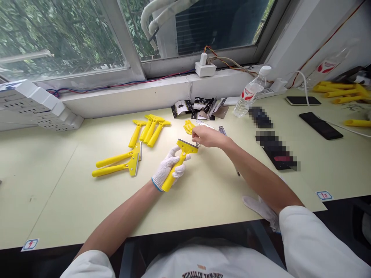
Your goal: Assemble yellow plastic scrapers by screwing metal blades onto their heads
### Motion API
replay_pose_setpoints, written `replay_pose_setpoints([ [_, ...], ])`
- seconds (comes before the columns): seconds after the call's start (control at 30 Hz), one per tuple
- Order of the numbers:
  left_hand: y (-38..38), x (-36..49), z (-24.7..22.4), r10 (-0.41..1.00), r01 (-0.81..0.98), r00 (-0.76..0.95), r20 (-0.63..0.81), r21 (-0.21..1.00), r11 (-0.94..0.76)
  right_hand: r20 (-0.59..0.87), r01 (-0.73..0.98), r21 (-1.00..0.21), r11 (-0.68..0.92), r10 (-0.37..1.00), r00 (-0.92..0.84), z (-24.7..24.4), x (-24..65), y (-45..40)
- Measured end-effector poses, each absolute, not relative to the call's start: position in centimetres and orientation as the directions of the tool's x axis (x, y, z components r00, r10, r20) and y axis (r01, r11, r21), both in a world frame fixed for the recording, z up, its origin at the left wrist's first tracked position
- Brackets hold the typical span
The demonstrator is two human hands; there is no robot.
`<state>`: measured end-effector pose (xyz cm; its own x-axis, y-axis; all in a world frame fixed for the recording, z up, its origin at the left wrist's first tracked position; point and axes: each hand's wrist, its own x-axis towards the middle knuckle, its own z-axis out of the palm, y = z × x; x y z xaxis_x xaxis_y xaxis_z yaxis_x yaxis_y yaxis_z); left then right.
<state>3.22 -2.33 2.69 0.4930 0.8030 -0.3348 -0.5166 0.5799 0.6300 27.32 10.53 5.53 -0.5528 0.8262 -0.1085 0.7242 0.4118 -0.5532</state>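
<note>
The table (58, 208) is bright, with daylight at the window (63, 38). Edges stretch; two patches (276, 148) are pixelated.

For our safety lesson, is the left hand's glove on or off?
On: the white glove covers the left hand, its blue edge at the wrist.

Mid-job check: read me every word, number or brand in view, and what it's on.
"ATTITUDE": white shirt; preceding word distorted.
"10": right table-edge sticker.
Left table-edge sticker: marking unclear.
Bottle label, black cards, white stack: print too small or blurred.
</note>
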Motion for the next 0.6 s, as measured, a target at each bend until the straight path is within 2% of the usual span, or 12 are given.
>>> replay_pose_setpoints([
  [0.1,-2.4,3.2,2.6,0.804,-0.527,0.493,-0.334,0.62,0.581,0.106,0.6,-0.658,0.455,0.845,-0.524,7.9,27.0,9.6],
  [0.17,-2.4,3.2,2.6,0.807,-0.536,0.491,-0.329,0.616,0.577,0.166,0.49,-0.714,0.5,0.801,-0.576,9.1,26.4,8.6],
  [0.37,-2.3,3.1,2.5,0.817,-0.546,0.48,-0.32,0.62,0.563,0.175,0.385,-0.766,0.515,0.743,-0.646,10.1,24.7,6.3],
  [0.6,-2.2,3.0,2.4,0.828,-0.55,0.455,-0.327,0.629,0.55,0.188,0.434,-0.677,0.595,0.71,-0.679,9.2,24.3,6.4],
])
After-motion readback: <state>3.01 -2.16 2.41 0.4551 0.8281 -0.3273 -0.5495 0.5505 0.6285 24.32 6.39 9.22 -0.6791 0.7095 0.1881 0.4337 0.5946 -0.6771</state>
